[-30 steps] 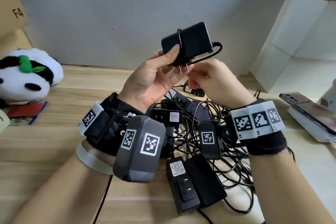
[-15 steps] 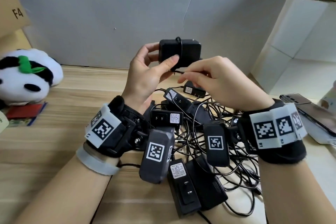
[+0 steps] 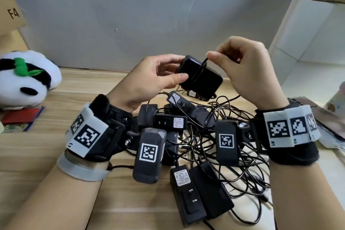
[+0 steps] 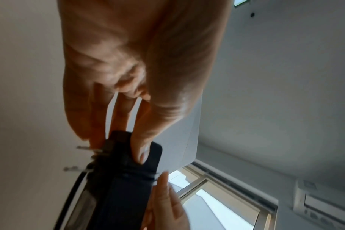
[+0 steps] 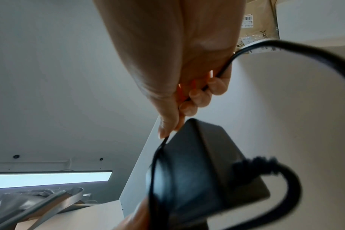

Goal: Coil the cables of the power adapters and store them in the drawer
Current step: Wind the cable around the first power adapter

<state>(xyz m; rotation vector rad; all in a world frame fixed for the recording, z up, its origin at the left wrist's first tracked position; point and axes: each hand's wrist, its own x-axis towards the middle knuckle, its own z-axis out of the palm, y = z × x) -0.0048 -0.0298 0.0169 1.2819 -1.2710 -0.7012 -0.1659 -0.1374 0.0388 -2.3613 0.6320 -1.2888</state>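
My left hand (image 3: 158, 78) holds a black power adapter (image 3: 205, 78) in the air above the wooden table (image 3: 56, 136), thumb on its near face and fingers behind it. A thin black cable (image 3: 198, 70) is wound around the adapter's middle. My right hand (image 3: 240, 65) pinches that cable at the adapter's top edge. In the left wrist view the fingers (image 4: 140, 140) clamp the adapter (image 4: 124, 186), its metal prongs sticking out to the left. In the right wrist view the cable (image 5: 286, 46) runs through the curled fingers (image 5: 197, 96) to the adapter (image 5: 203, 171). No drawer is in view.
Under my hands lies a pile of several black adapters (image 3: 169, 120) with tangled cables (image 3: 233, 155); two larger adapters (image 3: 201, 192) lie nearest me. A panda plush (image 3: 24, 78) sits at the left, a phone (image 3: 306, 102) and white cabinet (image 3: 308, 46) at the right.
The adapter has been turned and tilted in my left hand. My right hand has risen from below the adapter to its top edge, carrying the cable round it.
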